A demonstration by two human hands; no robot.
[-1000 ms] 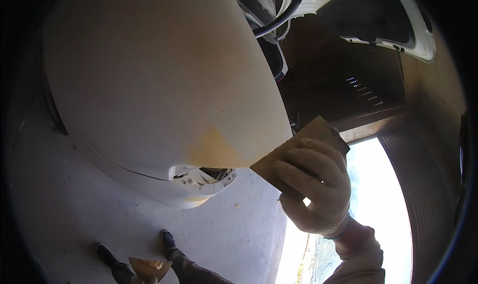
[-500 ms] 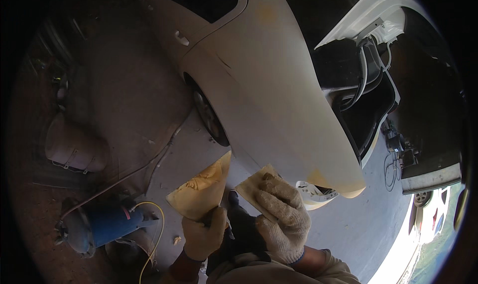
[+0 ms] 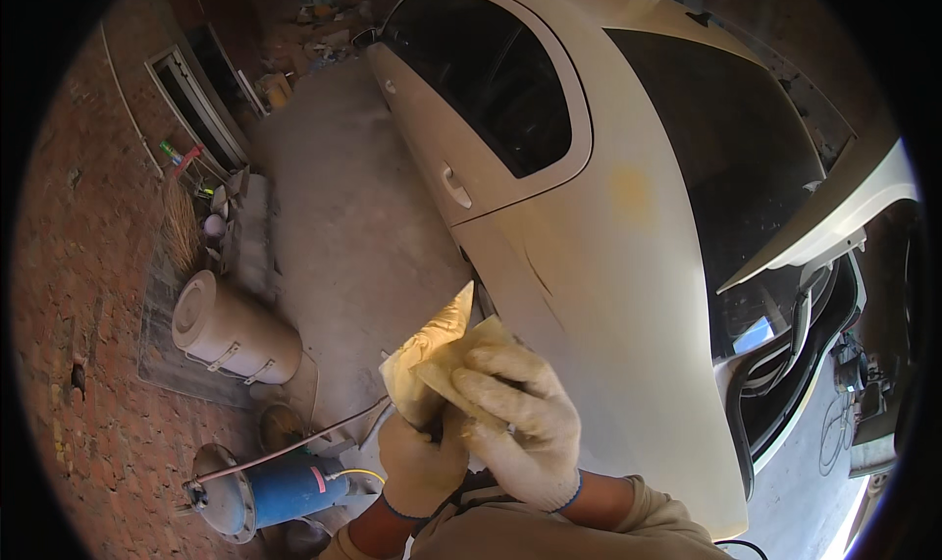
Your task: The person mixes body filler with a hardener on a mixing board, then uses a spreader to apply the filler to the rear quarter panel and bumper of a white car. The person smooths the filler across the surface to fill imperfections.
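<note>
My gloved left hand (image 3: pixel 417 457) is closed on a pale spreader plate (image 3: pixel 412 373) heaped with creamy tan paste, low in the middle of the view. My gloved right hand (image 3: pixel 520 423) is closed on a second thin, pale spreader (image 3: pixel 446 383), angled against the left one; whether they touch the paste is hard to tell. Both hands are in front of my body, beside a pale car (image 3: pixel 638 315) with yellowish patches and a dark scrape on its rear side panel.
A brick wall (image 3: pixel 78 354) stands at left with a window (image 3: pixel 182 104), a broom (image 3: pixel 182 226) and clutter. A beige barrel (image 3: pixel 235 334), a blue tank (image 3: pixel 294 491) and hoses lie along the floor (image 3: pixel 334 197). The car's raised rear lid (image 3: pixel 824 216) juts out at right.
My right hand has come away from the car's rear edge to meet the left hand's paste-laden spreader. The view has swung toward the car's side and the brick wall.
</note>
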